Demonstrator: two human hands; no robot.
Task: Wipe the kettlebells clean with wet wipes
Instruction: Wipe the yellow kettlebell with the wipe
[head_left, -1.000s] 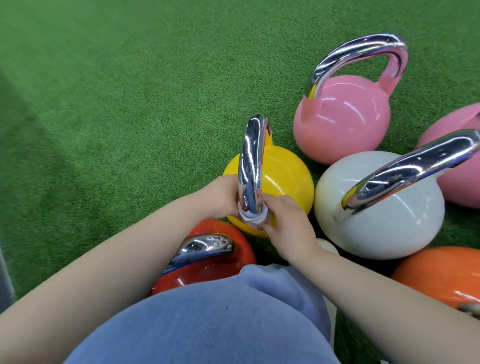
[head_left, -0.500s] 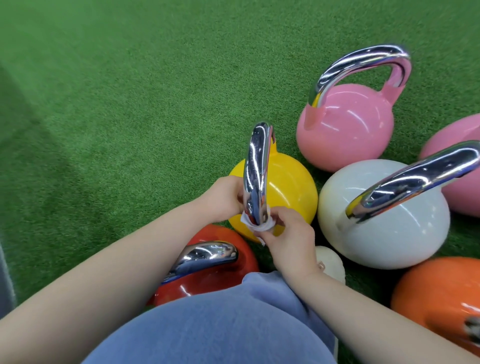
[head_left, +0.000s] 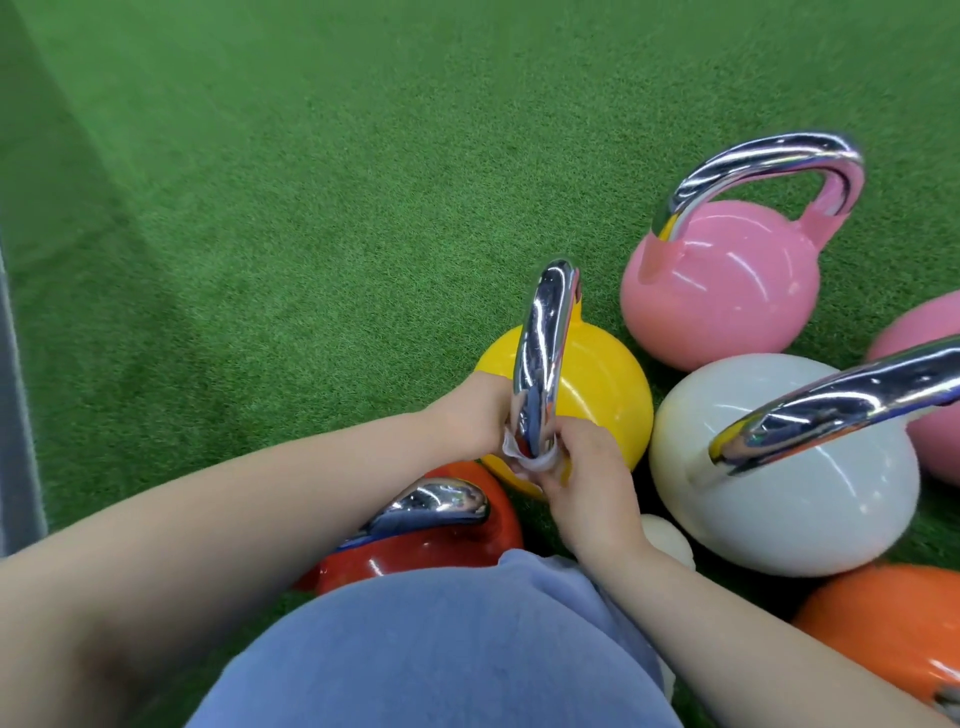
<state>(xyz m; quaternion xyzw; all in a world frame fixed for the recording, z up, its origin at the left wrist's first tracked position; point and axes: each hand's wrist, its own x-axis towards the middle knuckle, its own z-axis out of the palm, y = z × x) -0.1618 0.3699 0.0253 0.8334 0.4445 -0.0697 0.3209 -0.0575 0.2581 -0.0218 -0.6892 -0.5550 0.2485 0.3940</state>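
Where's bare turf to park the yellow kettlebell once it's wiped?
Free: the open green turf left of and beyond the yellow kettlebell, out to the grey strip at the left edge. Crowded: its right and near sides, hemmed by the pink kettlebell, white kettlebell and red kettlebell.

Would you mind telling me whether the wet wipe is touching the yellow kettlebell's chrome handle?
Touching: the head view shows the wet wipe wrapped around the chrome handle.

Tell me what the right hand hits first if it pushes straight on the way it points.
The right hand points up-left at the chrome handle of the yellow kettlebell; its fingers already pinch the wipe against it. So wipe and handle come first, then probably the left hand.
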